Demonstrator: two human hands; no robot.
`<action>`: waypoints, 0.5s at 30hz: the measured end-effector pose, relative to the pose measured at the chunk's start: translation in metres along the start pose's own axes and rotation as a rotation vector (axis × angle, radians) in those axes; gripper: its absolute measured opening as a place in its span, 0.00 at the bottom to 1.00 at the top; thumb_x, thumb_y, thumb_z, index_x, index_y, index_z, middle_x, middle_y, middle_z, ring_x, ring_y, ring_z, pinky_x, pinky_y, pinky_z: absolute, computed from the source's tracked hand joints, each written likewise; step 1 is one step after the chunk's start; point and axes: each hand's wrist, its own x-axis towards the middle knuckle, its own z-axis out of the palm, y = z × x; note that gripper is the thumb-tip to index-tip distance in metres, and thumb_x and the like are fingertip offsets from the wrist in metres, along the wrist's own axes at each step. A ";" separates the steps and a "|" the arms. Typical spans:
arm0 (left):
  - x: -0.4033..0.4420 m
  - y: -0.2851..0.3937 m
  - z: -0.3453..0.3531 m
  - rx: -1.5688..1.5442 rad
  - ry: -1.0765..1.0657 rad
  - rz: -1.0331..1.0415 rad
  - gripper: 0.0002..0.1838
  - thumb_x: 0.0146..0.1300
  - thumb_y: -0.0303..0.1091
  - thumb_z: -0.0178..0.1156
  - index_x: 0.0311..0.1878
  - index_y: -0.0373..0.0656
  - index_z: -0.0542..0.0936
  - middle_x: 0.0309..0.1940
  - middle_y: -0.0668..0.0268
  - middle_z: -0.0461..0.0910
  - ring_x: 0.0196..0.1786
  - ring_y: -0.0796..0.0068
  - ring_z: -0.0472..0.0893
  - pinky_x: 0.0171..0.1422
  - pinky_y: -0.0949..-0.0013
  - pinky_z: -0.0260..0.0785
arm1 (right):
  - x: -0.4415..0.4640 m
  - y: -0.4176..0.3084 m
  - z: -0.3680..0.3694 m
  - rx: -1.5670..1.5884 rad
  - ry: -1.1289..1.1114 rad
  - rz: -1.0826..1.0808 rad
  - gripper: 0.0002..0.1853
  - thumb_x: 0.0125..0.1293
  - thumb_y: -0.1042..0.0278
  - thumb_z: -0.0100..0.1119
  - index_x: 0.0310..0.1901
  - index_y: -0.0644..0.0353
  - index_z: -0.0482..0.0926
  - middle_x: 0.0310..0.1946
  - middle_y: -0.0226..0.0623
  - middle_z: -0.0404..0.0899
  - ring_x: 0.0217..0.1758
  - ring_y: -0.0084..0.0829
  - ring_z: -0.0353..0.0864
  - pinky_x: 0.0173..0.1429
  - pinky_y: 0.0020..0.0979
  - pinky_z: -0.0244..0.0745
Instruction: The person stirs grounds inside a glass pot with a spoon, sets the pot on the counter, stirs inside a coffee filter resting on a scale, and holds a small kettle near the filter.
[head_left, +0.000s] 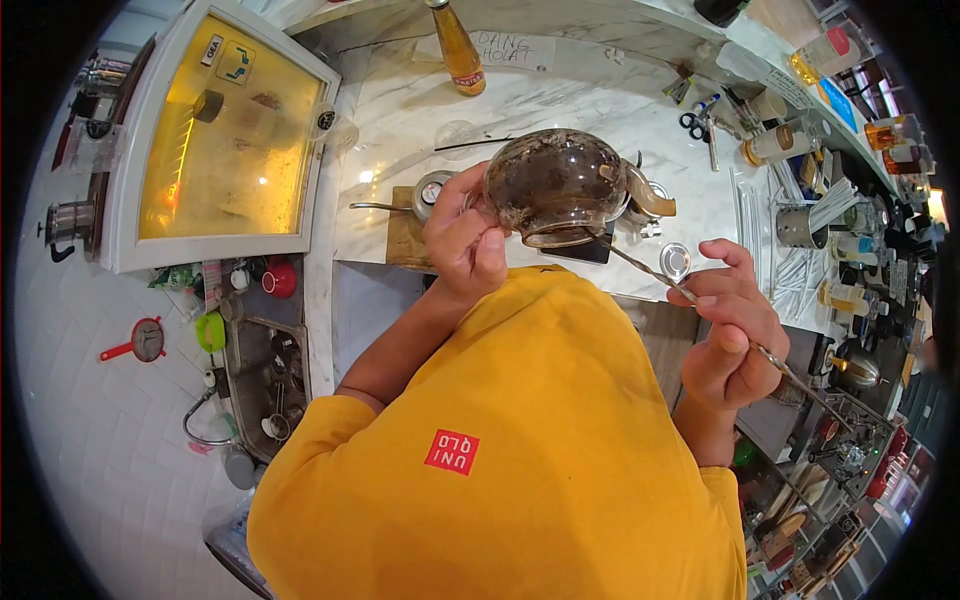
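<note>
A glass teapot (pixel 555 185) with a curved spout and dark wet leaves inside is raised over the counter. It is tipped, with its round mouth towards my chest. My left hand (pixel 466 238) is closed at the teapot's left side, apparently round its handle, which the fingers mostly hide. Between the fingers of my right hand (pixel 735 335) is a long twisted bar spoon (pixel 652 271). Its far end reaches the teapot's mouth; whether it touches the leaves I cannot tell. Below the teapot's left side, a round metal piece with a dial (pixel 431 190) sits on a wooden board (pixel 404 240).
On the marble counter (pixel 385 100) stand an amber bottle (pixel 458 50) and a metal cup of straws (pixel 801 226). Scissors (pixel 692 124) lie towards the right. A white-framed, yellow-lit glass cabinet (pixel 230 140) is at left, above a sink (pixel 240 350). Bottles line the right-hand shelf.
</note>
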 end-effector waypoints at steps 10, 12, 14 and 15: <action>-0.001 -0.001 0.000 -0.008 0.001 0.026 0.20 0.70 0.36 0.55 0.36 0.23 0.82 0.59 0.36 0.75 0.55 0.52 0.83 0.59 0.57 0.78 | 0.000 -0.006 0.005 -0.046 -0.018 -0.015 0.21 0.84 0.53 0.44 0.43 0.64 0.76 0.24 0.46 0.82 0.25 0.37 0.84 0.54 0.60 0.79; -0.003 -0.002 0.000 -0.002 0.003 0.029 0.19 0.69 0.35 0.55 0.35 0.23 0.82 0.59 0.36 0.76 0.55 0.52 0.83 0.58 0.58 0.78 | 0.000 -0.007 0.007 -0.048 -0.026 -0.019 0.21 0.84 0.52 0.44 0.43 0.64 0.76 0.23 0.45 0.82 0.25 0.37 0.84 0.54 0.59 0.79; -0.004 0.000 0.000 -0.009 -0.006 -0.006 0.18 0.68 0.34 0.55 0.35 0.23 0.82 0.59 0.36 0.76 0.55 0.53 0.83 0.58 0.58 0.78 | -0.001 -0.007 0.008 -0.042 -0.030 -0.027 0.21 0.84 0.52 0.44 0.43 0.64 0.76 0.23 0.45 0.81 0.25 0.37 0.84 0.53 0.59 0.79; -0.004 0.001 0.000 -0.012 -0.011 -0.024 0.17 0.67 0.33 0.56 0.35 0.23 0.81 0.59 0.36 0.76 0.55 0.53 0.84 0.58 0.58 0.78 | -0.002 -0.007 0.008 -0.040 -0.032 -0.030 0.21 0.84 0.52 0.44 0.43 0.64 0.76 0.22 0.45 0.81 0.25 0.37 0.84 0.53 0.58 0.80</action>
